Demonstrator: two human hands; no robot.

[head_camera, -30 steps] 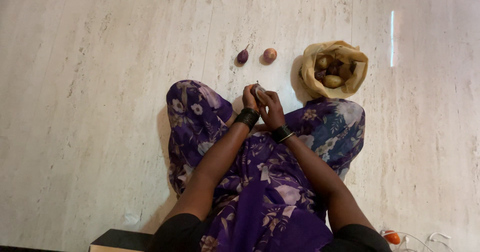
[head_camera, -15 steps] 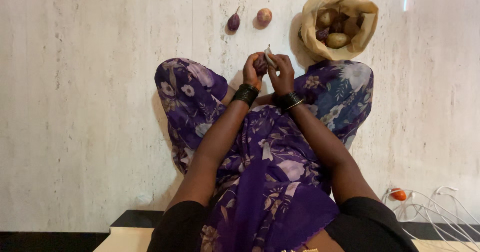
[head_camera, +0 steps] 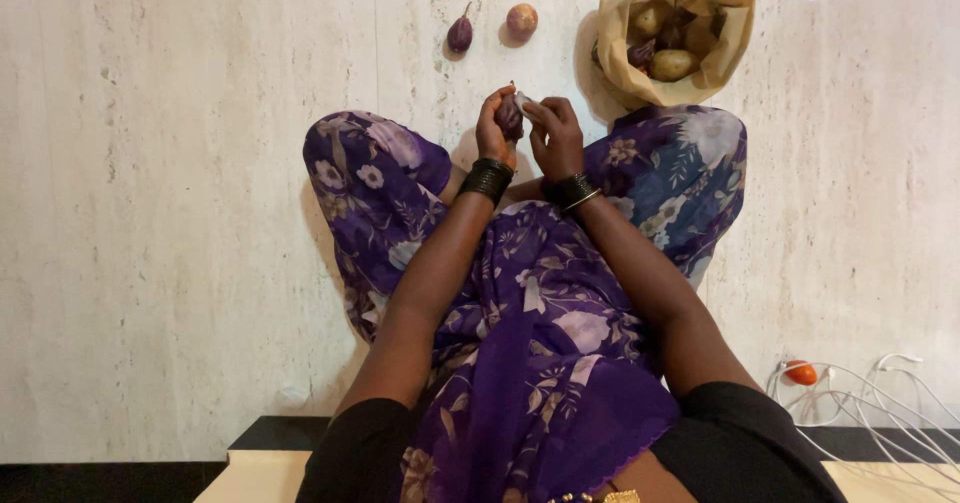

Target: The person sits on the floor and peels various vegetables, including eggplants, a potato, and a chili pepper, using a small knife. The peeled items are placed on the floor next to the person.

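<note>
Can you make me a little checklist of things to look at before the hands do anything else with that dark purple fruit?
1. Left hand grips the dark purple fruit: ok, its fingers wrap around it.
2. Right hand is at the fruit: ok, its fingertips meet the fruit's right side by a small pale bit.
3. What the pale bit is: cannot tell, too small.
4. Paper bag of fruit stands open by the right knee: ok.
5. Two loose fruits on the floor, a purple one and a rounder reddish one, lie apart from the hands: ok.
6. White cables stay away from the hands: ok.
</note>
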